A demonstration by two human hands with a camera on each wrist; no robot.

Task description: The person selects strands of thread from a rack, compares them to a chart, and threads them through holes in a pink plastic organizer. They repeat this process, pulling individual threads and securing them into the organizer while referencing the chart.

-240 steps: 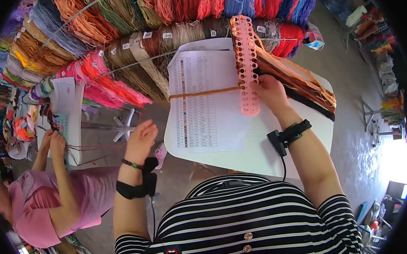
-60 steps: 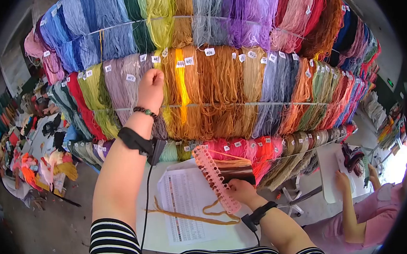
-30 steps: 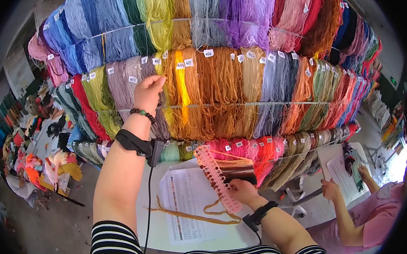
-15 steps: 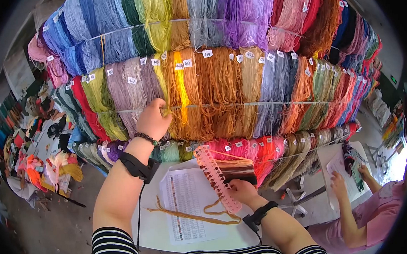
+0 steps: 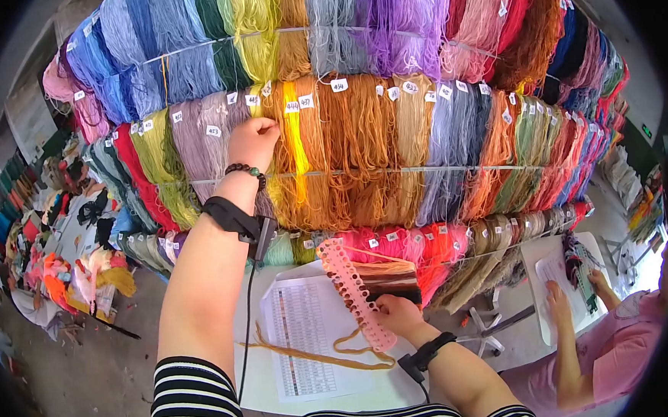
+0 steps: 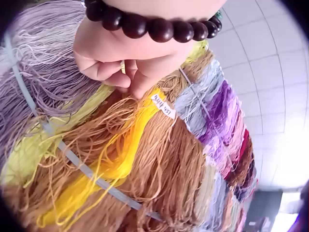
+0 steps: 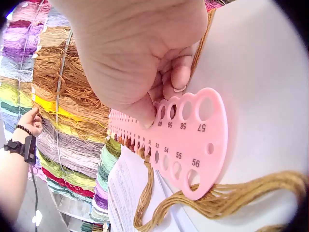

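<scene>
My left hand (image 5: 253, 142) is up at the middle row of hanging thread skeins, its fingers curled and pinching at the top of a light brown skein (image 6: 106, 125). A yellow-green skein (image 6: 29, 157) hangs on one side, a bright yellow skein (image 6: 130, 150) labelled 444 on the other. Low over the table, my right hand (image 5: 399, 314) grips the edge of a pink thread card (image 7: 207, 125) with numbered holes. Dark, brown and peach threads (image 5: 388, 278) fan out from the card. A golden-brown bundle of thread (image 7: 256, 189) is looped at it and trails over the table.
A white table (image 5: 245, 382) stands below the racks, with a printed colour chart (image 5: 307, 371) on it. Thin rods (image 5: 423, 170) cross the skeins. At right, a person in pink (image 5: 610, 352) works at another table (image 5: 539, 310); heaped yarn (image 5: 86, 277) lies far left.
My left hand drops along the skeins between a second and half a second ago, then rises again to the labels. The right hand and pink thread card stay in place.
</scene>
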